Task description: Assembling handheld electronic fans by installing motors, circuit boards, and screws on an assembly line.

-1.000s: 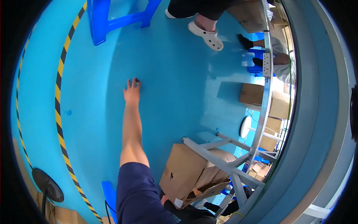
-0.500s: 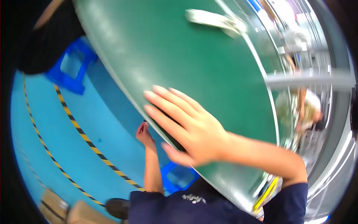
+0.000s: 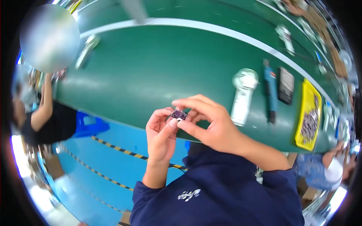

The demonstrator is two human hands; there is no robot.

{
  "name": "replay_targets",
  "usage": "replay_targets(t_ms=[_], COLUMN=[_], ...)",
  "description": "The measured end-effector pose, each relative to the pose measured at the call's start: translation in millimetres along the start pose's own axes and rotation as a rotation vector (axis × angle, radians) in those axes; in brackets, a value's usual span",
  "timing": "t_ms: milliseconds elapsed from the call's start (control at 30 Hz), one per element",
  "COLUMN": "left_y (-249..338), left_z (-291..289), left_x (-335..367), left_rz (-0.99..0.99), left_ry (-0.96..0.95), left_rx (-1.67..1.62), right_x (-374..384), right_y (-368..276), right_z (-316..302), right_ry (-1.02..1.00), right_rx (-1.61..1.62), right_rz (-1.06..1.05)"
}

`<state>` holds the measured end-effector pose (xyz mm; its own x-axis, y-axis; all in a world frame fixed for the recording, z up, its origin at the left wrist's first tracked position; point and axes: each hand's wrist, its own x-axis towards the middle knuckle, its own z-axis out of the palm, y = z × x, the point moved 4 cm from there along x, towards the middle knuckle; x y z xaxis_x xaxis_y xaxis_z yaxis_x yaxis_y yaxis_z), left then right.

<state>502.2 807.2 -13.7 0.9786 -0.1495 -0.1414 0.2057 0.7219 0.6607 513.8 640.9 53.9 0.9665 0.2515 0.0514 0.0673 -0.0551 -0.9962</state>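
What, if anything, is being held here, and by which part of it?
A small dark part, by its edges: the left hand at its left, the right hand at its right.

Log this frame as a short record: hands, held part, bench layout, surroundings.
left hand: thumb and fingers pinching the small circuit board
right hand: thumb and fingers also on the board
held part: dark, pale pins along one edge; fine detail too small to read
surface: green worktop
right of hands, left to right: white round-headed device, blue electric screwdriver, dark rectangular case, yellow tray of small loose parts
lower left: blue stool, black-yellow floor tape
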Motion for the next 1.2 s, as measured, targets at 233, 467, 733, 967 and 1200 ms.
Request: replay_targets(t_ms=[233, 467, 733, 967, 1200], left_y=[-65, -100, -68, -103, -108], left_z=[111, 144, 118, 106, 100], left_x=[9, 9, 100, 134, 139], left_rz=[0.161, 0.363, 0.45, 0.232, 0.124], left_ry=[-0.609, -0.984, -0.713, -0.969, -0.898], left_rx=[0.818, 1.023, 1.263, 1.163, 1.123], right_x=[-117, -155, -98, -69, -65], right_y=[11, 36, 52, 60, 73], right_z=[-109, -147, -178, -154, -144], right_ry=[0.225, 0.209, 0.29, 0.388, 0.364], right_rx=[0.229, 0.239, -0.053, -0.583, -0.577], right_rz=[0.07, 0.391, 0.31, 0.148, 0.238])
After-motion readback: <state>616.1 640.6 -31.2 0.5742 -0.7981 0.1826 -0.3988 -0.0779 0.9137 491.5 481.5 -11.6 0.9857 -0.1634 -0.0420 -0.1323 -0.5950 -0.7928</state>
